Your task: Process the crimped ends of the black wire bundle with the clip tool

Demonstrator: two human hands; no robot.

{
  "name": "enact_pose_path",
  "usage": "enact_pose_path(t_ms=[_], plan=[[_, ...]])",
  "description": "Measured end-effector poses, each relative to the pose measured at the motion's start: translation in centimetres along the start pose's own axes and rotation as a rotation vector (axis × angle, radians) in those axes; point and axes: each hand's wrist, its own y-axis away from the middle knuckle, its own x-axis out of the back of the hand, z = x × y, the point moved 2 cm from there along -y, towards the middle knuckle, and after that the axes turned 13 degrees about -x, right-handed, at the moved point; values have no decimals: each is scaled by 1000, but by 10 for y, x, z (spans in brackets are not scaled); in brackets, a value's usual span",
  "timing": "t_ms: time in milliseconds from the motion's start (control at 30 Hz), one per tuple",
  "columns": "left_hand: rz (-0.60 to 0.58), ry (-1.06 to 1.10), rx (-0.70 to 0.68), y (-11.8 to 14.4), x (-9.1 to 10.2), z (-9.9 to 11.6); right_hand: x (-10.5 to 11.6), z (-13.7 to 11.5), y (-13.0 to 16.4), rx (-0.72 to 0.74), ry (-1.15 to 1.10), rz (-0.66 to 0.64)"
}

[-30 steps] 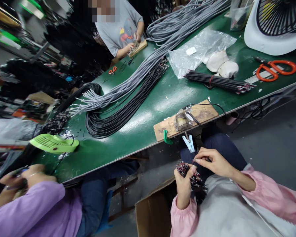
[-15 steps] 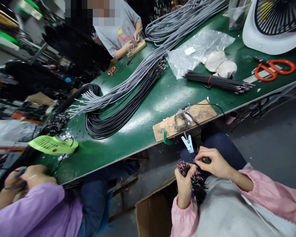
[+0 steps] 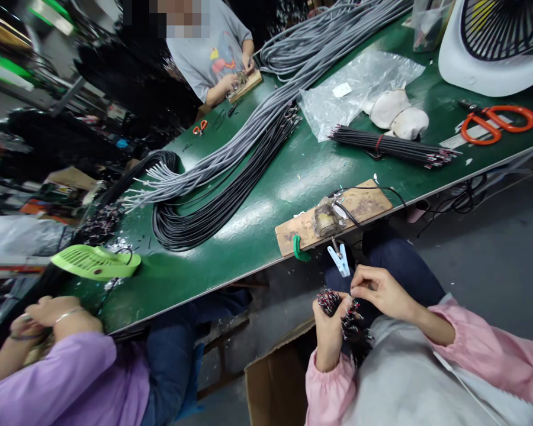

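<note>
Below the table's front edge, my left hand (image 3: 329, 334) is closed around a bundle of short black wires (image 3: 349, 324) with red and white stripped ends, held upright over my lap. Touching the top of that bundle, my right hand (image 3: 379, 291) pinches a single wire end between thumb and finger. Just above my hands a wooden board (image 3: 364, 204) with a small metal fixture (image 3: 325, 218) lies on the green table (image 3: 266, 189). A pale blue clip (image 3: 341, 259) hangs off the board's edge.
Long grey and black cable bundles (image 3: 231, 171) cross the table. A tied black wire bundle (image 3: 391, 147), orange scissors (image 3: 497, 123), a plastic bag (image 3: 359, 83) and a white fan (image 3: 493, 47) lie right. A green fan (image 3: 95, 260), two seated co-workers, and a cardboard box (image 3: 278, 384) are near.
My right hand's fingers have shifted slightly along the wire ends. The co-worker at lower left has lowered their hands a little. The view has barely moved.
</note>
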Motion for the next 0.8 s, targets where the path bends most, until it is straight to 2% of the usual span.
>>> enact_pose_path(t_ms=[133,267,433,600,800], plan=[[-44,-116,-129,-5,1,15,-3,6,-8,-105,-306,-221],[-121,-195,-289,-8,0,30,-1,1,-26,-132,-500,-185],[-101,-222,-413,-13,1,42,-12,-20,-45,-144,-639,-390],[-97,-265,-444,-23,-4,46,-15,-25,-48,-161,-670,-333],[-104,-286,-372,-27,-10,44,-14,-27,-46,-164,-678,-327]])
